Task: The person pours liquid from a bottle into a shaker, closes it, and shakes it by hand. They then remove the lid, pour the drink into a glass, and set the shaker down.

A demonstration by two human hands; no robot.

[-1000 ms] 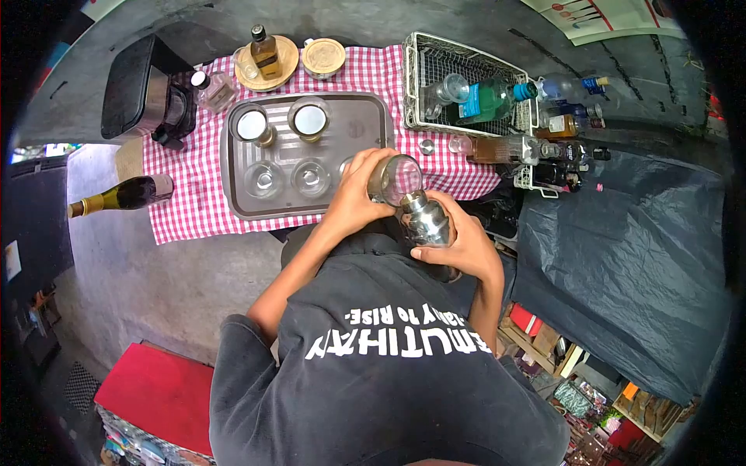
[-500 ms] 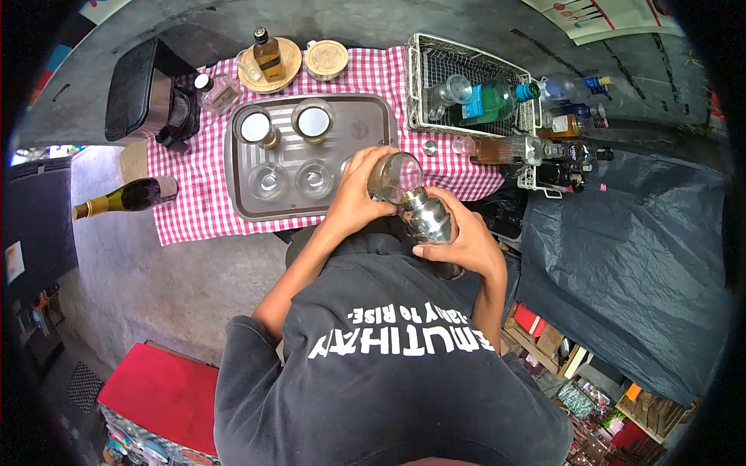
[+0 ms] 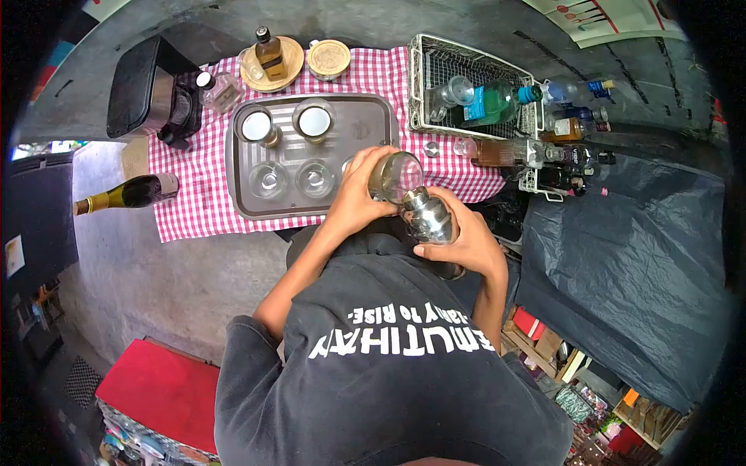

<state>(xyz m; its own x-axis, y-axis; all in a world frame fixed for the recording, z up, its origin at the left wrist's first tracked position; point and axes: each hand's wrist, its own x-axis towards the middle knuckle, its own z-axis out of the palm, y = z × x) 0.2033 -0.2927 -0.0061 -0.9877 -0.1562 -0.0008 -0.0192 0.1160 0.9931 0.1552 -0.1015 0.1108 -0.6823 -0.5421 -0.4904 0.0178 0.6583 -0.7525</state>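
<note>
My left hand [image 3: 359, 186] is closed round a clear drinking glass [image 3: 401, 175], tilted with its mouth toward the right. In my right hand [image 3: 470, 241] is a shiny metal cocktail shaker [image 3: 429, 217], its top tipped against the rim of the glass. Any liquid passing between them is too small to make out. Behind my left hand lies a brown tray [image 3: 364, 128]. It bears a dark drink with a pale top [image 3: 256, 126], another such glass [image 3: 315, 122], and clear glasses [image 3: 268, 180] in the near row, one partly hidden by my hand.
A wire basket [image 3: 416, 85] with a green bottle [image 3: 493, 105] stands at the back right, several bottles beside it. On the checked cloth [image 3: 194, 217] are a wine bottle [image 3: 128, 194], a black machine [image 3: 144, 93] and a wooden plate [image 3: 294, 54] with a small bottle.
Both hands keep the same hold on the glass and the shaker, with almost no movement. The view has shifted very slightly.
</note>
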